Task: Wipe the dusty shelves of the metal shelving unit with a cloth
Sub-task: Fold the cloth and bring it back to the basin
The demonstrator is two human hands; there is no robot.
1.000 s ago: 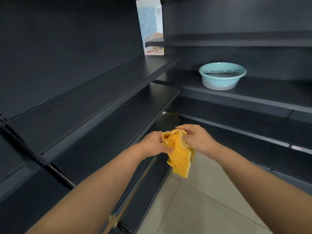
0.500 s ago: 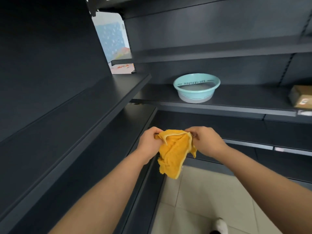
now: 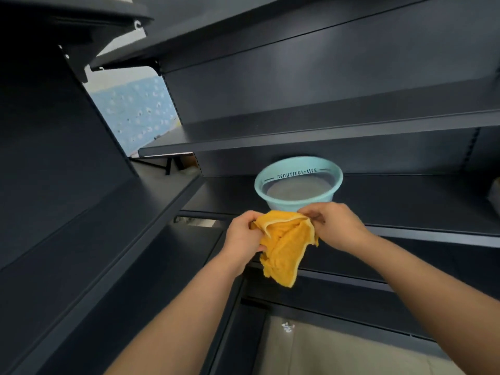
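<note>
**Orange-yellow cloth held in 2 hands in front of the basin shelf**

Dark grey metal shelving unit (image 3: 324, 136) fills most of the view: 1 run along the L side, 1 across the back, meeting at a corner. A pale blue patterned wall (image 3: 135, 115) shows through the gap there. Beige tiled floor (image 3: 338, 355) at the bottom.

Round pale teal plastic basin (image 3: 260, 186), lettered "BEAUTIFUL LIFE" inside the rim, sits on a back shelf w/ what looks like cloudy water in it.

Crumpled orange-yellow cloth (image 3: 286, 247) is just in front of & below the basin, hanging free beneath the hands. L hand (image 3: 242, 236) grips its L top edge, fingers curled into the fabric. R hand (image 3: 335, 226) pinches the R top corner.

Small white scrap (image 3: 286, 326) lies on the floor.
</note>
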